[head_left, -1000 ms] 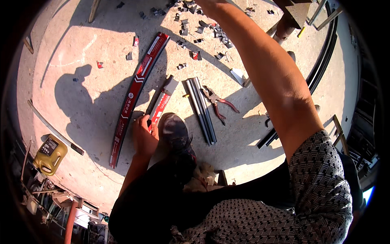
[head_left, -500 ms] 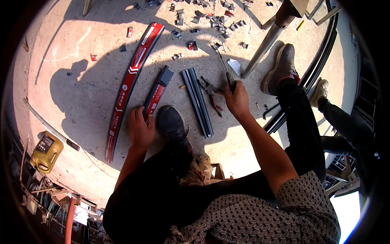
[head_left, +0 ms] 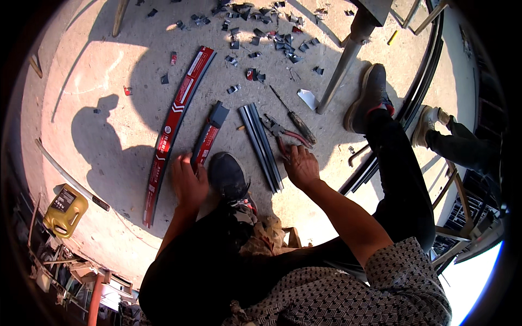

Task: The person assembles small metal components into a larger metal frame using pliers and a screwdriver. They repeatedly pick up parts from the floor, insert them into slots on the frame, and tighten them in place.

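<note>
My left hand [head_left: 188, 182] grips the lower end of a short dark rectangular strip with a red printed face [head_left: 206, 140], just left of my shoe. A long curved red-faced strip [head_left: 173, 122] lies farther left. My right hand [head_left: 302, 165] is low over the pliers [head_left: 277, 130], its fingers curled at the end of one red handle; the fingertips are partly hidden. The pliers lie with their handles spread. Beside them rests a screwdriver [head_left: 298, 124] with a long thin shaft and a dark, worn handle. Dark grooved strips [head_left: 260, 146] lie between my hands.
Many small dark offcuts [head_left: 283, 43] are scattered on the concrete ahead. A metal post [head_left: 342, 73] stands ahead right, near my right shoe [head_left: 372, 95]. Long black strips [head_left: 418, 92] curve along the right, beside another person's shoe [head_left: 425, 125]. A yellow-brown jug [head_left: 66, 211] stands left.
My right hand has let go of the screwdriver, now lying on the ground, and moved down and left to the pliers. My left hand stays on the short strip. The view has shifted slightly.
</note>
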A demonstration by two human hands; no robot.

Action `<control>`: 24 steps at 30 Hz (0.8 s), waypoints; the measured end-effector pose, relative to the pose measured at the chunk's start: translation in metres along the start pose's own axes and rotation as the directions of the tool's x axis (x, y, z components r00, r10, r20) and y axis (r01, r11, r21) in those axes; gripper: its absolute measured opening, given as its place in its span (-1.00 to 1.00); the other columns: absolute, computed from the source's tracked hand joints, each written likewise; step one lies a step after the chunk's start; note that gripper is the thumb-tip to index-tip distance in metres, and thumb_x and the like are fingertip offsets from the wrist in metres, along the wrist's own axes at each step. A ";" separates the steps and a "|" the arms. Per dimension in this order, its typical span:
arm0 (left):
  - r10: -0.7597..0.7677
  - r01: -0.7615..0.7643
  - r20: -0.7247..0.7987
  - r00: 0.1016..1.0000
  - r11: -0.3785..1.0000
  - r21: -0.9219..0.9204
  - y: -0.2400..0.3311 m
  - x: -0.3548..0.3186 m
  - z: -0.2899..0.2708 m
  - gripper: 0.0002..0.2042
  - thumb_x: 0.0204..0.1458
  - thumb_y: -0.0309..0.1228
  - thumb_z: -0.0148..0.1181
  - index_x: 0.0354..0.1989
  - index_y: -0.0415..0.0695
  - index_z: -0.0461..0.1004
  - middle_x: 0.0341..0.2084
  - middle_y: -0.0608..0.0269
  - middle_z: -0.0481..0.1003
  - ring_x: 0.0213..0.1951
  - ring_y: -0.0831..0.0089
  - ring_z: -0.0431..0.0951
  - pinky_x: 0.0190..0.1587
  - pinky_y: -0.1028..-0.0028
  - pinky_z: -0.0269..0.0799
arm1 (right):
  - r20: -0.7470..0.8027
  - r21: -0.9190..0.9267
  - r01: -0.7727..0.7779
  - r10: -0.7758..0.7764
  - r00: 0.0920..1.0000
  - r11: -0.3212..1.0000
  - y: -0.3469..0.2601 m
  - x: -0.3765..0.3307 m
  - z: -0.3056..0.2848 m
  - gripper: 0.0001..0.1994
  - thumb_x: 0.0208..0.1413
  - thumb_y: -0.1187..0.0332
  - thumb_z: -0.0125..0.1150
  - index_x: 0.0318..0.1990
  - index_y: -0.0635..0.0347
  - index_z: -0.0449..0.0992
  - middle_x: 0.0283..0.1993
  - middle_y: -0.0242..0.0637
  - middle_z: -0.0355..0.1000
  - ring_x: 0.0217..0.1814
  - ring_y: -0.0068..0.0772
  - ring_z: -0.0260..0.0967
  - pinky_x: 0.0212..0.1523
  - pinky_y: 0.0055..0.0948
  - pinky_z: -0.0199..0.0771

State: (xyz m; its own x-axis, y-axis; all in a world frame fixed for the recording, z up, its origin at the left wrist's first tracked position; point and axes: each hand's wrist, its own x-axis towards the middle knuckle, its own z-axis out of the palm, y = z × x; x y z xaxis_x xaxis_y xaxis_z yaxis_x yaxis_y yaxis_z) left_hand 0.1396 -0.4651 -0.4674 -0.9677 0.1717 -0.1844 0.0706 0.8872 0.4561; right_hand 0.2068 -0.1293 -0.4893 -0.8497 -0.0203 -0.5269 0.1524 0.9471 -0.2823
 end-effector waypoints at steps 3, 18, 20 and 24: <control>0.060 -0.062 -0.051 0.997 0.998 -0.024 0.000 -0.001 0.003 -0.62 0.12 -0.47 0.19 0.11 -0.29 0.36 0.01 -0.22 0.37 0.07 -0.15 0.41 0.13 0.04 0.33 | 0.034 -0.011 0.062 -0.062 0.997 0.998 0.006 0.009 0.002 -0.76 0.21 0.31 0.10 -0.04 0.19 0.32 -0.15 -0.03 0.42 -0.09 0.03 0.47 -0.12 -0.07 0.53; 0.047 -0.058 -0.070 0.996 0.986 -0.156 0.029 -0.016 0.001 -0.68 0.04 -0.51 0.15 0.00 -0.25 0.40 -0.14 -0.13 0.44 -0.04 -0.12 0.46 0.06 0.06 0.38 | 0.107 0.351 -0.265 0.243 0.964 0.898 -0.007 0.017 -0.030 -0.62 0.16 0.36 0.00 0.14 0.18 0.27 -0.07 0.27 0.50 -0.02 0.36 0.48 0.00 0.12 0.47; 0.054 -0.062 -0.052 0.997 0.983 -0.172 0.030 -0.019 0.007 -0.68 0.04 -0.51 0.16 0.00 -0.25 0.41 -0.15 -0.12 0.44 -0.05 -0.11 0.47 0.04 0.07 0.38 | 0.115 0.394 -0.250 0.222 0.968 0.885 -0.007 0.011 -0.047 -0.64 0.16 0.33 0.01 0.10 0.21 0.31 -0.07 0.26 0.51 -0.02 0.36 0.48 0.00 0.11 0.47; 0.085 -0.106 -0.106 0.991 0.973 -0.205 0.038 -0.019 0.004 -0.66 0.02 -0.56 0.18 0.01 -0.24 0.40 -0.23 -0.07 0.46 -0.13 -0.04 0.51 -0.05 0.11 0.42 | 0.111 0.448 -0.225 0.196 0.974 0.865 -0.002 -0.008 -0.059 -0.69 0.13 0.26 0.01 -0.08 0.28 0.44 -0.16 0.27 0.52 -0.06 0.35 0.48 -0.03 0.08 0.47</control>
State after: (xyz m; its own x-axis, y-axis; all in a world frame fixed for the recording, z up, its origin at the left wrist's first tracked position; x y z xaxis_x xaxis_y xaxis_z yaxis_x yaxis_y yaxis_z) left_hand 0.1618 -0.4336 -0.4497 -0.9784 0.2004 -0.0513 0.1215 0.7574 0.6415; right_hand 0.1834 -0.1119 -0.4369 -0.7419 0.1305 -0.6577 0.5495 0.6804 -0.4848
